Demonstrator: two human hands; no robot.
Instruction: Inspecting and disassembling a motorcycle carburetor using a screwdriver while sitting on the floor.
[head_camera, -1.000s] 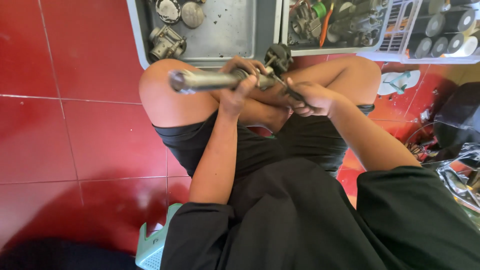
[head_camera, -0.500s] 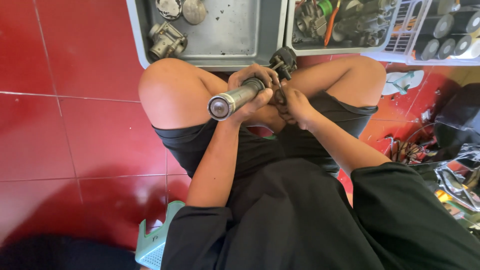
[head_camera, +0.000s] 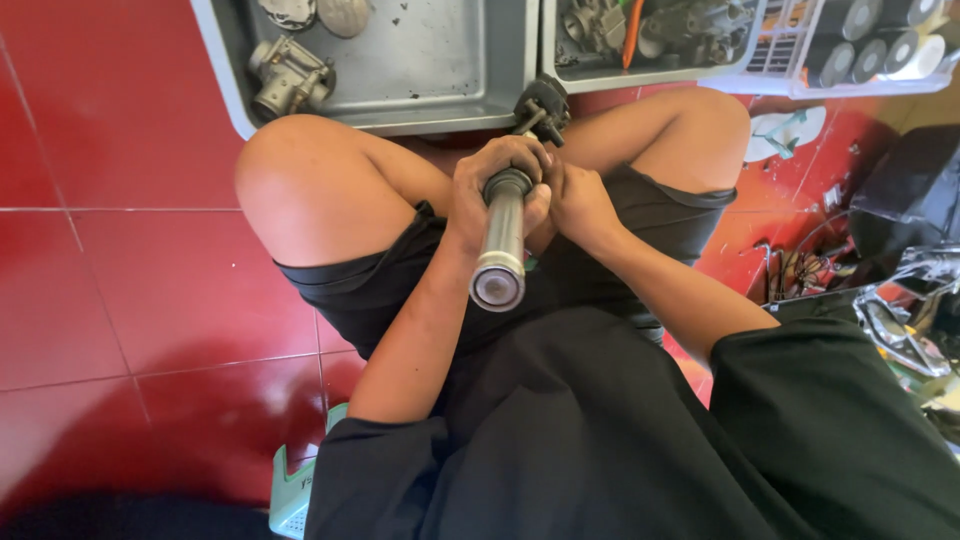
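Note:
A grey metal tube (head_camera: 503, 243), like a fork leg, points up toward the camera, with its round end nearest me and a black fitting (head_camera: 541, 106) at its far end. My left hand (head_camera: 487, 189) is wrapped around the tube's upper part. My right hand (head_camera: 579, 203) presses against it from the right, fingers curled at the same spot. Both hands sit between my bare knees, above black shorts.
A grey metal tray (head_camera: 440, 60) on the red tiled floor holds a carburettor-like part (head_camera: 288, 77). A second tray (head_camera: 650, 40) with engine parts and a white basket (head_camera: 860, 45) of dark cylinders lie beyond. Cluttered parts sit at right. A pale green stool edge (head_camera: 300, 490) shows below.
The tube has swung from lying sideways across my knees to pointing its round end up at the camera. Both hands stayed on it.

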